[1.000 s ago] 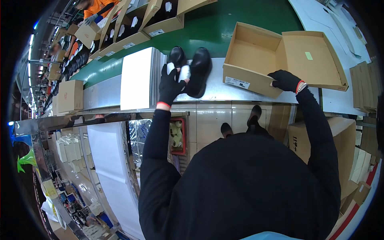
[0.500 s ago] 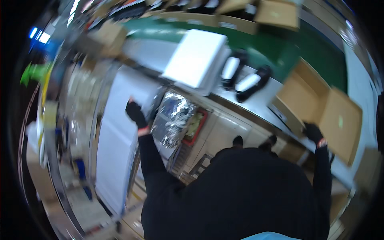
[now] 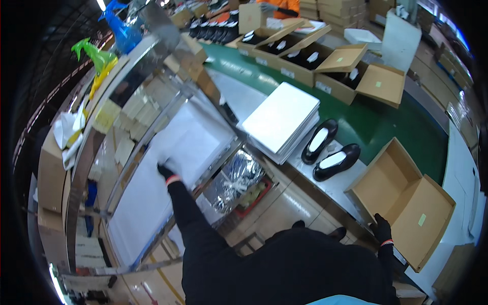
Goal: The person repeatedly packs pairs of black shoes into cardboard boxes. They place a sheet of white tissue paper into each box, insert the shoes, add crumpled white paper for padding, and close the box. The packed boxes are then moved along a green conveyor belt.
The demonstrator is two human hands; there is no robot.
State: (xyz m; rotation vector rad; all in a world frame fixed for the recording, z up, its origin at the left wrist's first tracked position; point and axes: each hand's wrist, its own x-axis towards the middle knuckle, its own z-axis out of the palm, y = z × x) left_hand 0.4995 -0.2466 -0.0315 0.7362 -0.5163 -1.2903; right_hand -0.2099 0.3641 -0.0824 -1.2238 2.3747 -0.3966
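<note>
White tissue sheets lie in a flat pile on a low shelf to the left of the person, below the tabletop, handy to an arm stretched out sideways. The left hand, in a black glove with a red cuff, rests on the near edge of that pile. Its fingers press down on the top sheet, but whether they are pinched on the paper or just flat against it cannot be told at this size. The left arm is straight and long, reaching far out and away from the body.

Brown cardboard makes up the open shoe box at the right, which sits with its lid folded back toward the near right so the empty tray faces up. The right hand, gloved the same way, is curled over the near corner of the box, seemingly steadying it, with the elbow bent close to the body.

Two black shoes with pale insoles lie side by side on the tabletop just left of the box, soles down. A stack of white boards sits to their left. Beyond, on the green belt, more open boxes holding dark shoes stand in a row.
</note>
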